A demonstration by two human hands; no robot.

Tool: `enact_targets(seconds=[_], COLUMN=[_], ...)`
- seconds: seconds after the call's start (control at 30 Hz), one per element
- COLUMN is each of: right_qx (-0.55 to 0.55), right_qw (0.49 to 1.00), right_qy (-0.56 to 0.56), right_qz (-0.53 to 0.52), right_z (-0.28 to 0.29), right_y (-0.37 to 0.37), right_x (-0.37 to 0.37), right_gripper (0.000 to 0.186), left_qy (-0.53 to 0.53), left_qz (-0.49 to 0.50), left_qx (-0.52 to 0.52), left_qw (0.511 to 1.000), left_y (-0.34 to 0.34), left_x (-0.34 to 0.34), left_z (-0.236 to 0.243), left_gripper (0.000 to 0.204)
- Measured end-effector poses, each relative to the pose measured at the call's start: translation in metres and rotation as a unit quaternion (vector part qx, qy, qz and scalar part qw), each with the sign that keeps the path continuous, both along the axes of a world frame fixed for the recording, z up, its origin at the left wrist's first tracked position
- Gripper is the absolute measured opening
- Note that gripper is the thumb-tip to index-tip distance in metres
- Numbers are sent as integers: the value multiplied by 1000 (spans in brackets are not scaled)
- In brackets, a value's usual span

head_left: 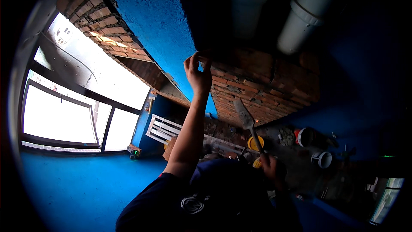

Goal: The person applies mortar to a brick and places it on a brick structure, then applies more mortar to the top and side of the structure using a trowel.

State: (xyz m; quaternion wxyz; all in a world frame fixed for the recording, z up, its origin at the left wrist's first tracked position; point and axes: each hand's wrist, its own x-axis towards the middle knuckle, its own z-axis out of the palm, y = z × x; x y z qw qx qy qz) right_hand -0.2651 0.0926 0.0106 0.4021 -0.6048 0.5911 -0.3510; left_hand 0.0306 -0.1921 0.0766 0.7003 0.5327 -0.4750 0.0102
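My left hand (198,74) is raised to where the blue wall (161,21) meets the brickwork (253,90). Its fingers are bent toward the thumb, with a small patch of blue showing through the gap between them. The fingertips are in shadow against the corner, so whatever they may hold is not visible. Lower and to the right, my right hand (271,168) grips the handle of a trowel (244,115). The trowel's blade points up, in front of the brickwork, and has a grey, mortar-like coating.
Two pale pipes (300,25) hang overhead. A bright window (60,111) fills the left side, near another brick strip (103,23). Below are a white slatted pallet (163,129), a yellow bucket (255,142) and white buckets (322,160) on a dark, littered floor.
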Motion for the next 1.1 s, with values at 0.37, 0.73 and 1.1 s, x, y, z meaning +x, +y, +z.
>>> enact_targets(seconds=[0.37, 0.73, 1.1], right_qx=[-217, -181, -136], right_qw=[965, 957, 945], right_qy=[85, 170, 223], right_qz=[117, 151, 198], right_z=[164, 202, 208], right_y=[-160, -222, -232], right_x=[12, 42, 48], right_gripper=[37, 35, 36], left_qy=[-85, -89, -55], left_qz=[-19, 47, 30], left_qx=[35, 76, 72], left_qw=[996, 992, 995], left_y=[1, 3, 3], left_x=[4, 0, 1], left_z=[16, 16, 11], left_gripper=[32, 29, 27])
